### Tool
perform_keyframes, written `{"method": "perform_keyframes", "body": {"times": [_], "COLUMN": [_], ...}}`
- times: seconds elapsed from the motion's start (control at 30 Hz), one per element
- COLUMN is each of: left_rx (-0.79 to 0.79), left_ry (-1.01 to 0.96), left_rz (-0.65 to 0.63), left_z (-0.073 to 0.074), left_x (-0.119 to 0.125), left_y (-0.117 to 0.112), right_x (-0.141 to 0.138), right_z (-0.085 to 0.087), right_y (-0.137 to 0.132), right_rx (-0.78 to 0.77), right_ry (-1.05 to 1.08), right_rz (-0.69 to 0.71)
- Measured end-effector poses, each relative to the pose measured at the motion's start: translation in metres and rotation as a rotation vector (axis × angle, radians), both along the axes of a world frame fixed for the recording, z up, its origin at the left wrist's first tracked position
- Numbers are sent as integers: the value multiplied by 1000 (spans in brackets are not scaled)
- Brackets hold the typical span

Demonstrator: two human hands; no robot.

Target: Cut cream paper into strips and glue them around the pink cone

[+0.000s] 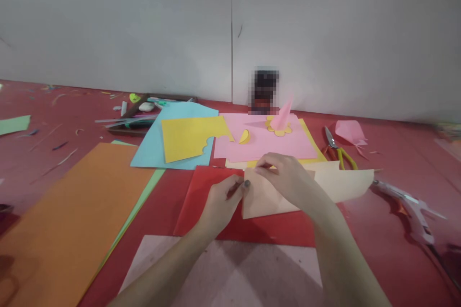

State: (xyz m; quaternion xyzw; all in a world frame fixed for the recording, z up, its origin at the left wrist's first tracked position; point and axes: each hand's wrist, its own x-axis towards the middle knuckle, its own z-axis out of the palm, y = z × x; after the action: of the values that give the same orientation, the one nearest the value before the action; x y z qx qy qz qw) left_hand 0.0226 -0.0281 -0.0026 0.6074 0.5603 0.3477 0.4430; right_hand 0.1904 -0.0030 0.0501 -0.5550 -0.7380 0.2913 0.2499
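A piece of cream paper (pixel 272 194) stands between my hands in the middle of the view. My left hand (pixel 222 201) is closed on its left edge, thumb and fingers pinched together; a small dark spot shows at the fingertips, too blurred to name. At the paper's upper edge, my right hand (pixel 288 175) pinches with its fingertips. Another cream piece (pixel 345 183) extends to the right behind my right wrist. Under both hands lies a red sheet (pixel 209 225).
Pink sheets (pixel 259 151) behind bear a pink cone on a yellow flower shape (pixel 283 128). A cut yellow sheet (pixel 187 136) rests on blue paper (pixel 151 153). Scissors (pixel 338 148) and a glue gun (pixel 406 201) lie right, orange paper (pixel 72 216) left. A wall (pixel 144 33) rises behind.
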Motion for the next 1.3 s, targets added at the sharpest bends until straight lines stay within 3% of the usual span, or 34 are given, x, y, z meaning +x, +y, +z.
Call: {"method": "perform_keyframes", "body": {"times": [0.27, 0.53, 0.93, 1.3], "left_rx": [24, 82, -15, -15], "left_ry": [24, 9, -140, -46], "left_rz": [10, 73, -19, -28], "left_z": [-2, -1, 4, 1], "left_x": [-1, -6, -4, -1], "left_y": [1, 4, -2, 1], "right_x": [-2, 20, 23, 21], "right_z": [1, 5, 21, 19], "right_y": [-2, 2, -8, -9], "right_rx": [-31, -43, -102, -203], "right_ry": [-34, -162, -132, -181], "right_rz": [17, -70, -32, -34]}}
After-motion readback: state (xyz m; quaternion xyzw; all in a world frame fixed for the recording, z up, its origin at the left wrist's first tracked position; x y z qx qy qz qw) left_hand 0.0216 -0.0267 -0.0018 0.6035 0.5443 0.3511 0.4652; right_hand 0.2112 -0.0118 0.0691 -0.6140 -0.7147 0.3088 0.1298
